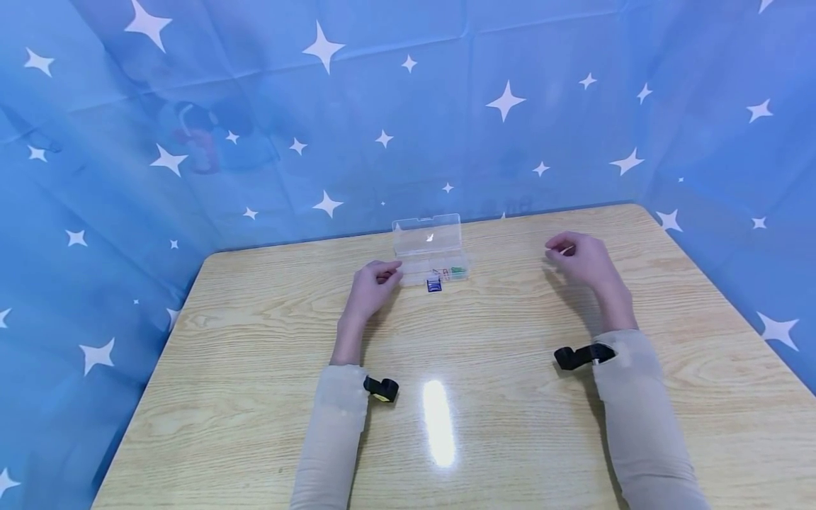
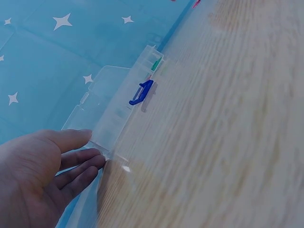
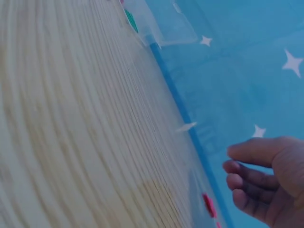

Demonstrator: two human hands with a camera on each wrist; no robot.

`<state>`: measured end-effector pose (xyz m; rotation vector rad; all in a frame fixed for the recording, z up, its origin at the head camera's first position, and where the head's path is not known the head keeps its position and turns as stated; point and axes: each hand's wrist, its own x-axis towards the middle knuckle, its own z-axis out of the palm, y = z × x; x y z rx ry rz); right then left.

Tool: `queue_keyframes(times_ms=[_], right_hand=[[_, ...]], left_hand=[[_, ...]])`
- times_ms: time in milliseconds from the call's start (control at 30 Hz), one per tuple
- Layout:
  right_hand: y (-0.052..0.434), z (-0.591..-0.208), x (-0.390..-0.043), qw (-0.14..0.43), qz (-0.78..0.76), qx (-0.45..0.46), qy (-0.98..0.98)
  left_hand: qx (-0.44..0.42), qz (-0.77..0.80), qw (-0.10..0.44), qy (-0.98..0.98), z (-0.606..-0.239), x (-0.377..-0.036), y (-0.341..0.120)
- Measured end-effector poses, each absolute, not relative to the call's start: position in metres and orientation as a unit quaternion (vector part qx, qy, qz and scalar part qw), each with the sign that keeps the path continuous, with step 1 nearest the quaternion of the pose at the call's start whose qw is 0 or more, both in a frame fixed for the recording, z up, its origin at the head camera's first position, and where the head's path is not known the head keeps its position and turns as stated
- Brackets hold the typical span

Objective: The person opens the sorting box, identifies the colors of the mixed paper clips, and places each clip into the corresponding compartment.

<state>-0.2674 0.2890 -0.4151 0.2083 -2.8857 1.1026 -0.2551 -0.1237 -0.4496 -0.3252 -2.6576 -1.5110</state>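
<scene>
A clear plastic box (image 1: 428, 268) stands with its lid (image 1: 426, 236) raised near the table's back edge. Small red pieces (image 1: 443, 273) and green pieces (image 1: 457, 271) show at its right end, too small to identify. On its front edge is a blue latch-like piece (image 2: 141, 92). My left hand (image 1: 372, 287) is at the box's left end, thumb and fingers apart; whether the fingertips touch it I cannot tell. Well to the right, my right hand (image 1: 581, 258) hovers above the table, fingers loosely bent, with nothing visible between them in the right wrist view.
The wooden table (image 1: 268, 340) meets a blue curtain (image 1: 255, 106) with white stars behind it. A small red object (image 3: 209, 205) appears beyond the right hand near the table's far edge. Black wrist cameras (image 1: 381, 389) sit on both sleeves.
</scene>
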Motion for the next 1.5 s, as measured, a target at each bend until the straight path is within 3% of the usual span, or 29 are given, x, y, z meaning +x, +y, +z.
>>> queue_keyframes(times_ms=[900,1500], right_hand=[[0.316,-0.427,-0.261,-0.006,0.327,0.023,-0.945],[0.321,-0.433,-0.262,0.009,0.308,0.020,-0.951]], left_hand=[[-0.105,-0.497,0.032,-0.861,-0.451,-0.256,-0.123],[-0.106,-0.497,0.035,-0.860,-0.450,-0.256,-0.122]])
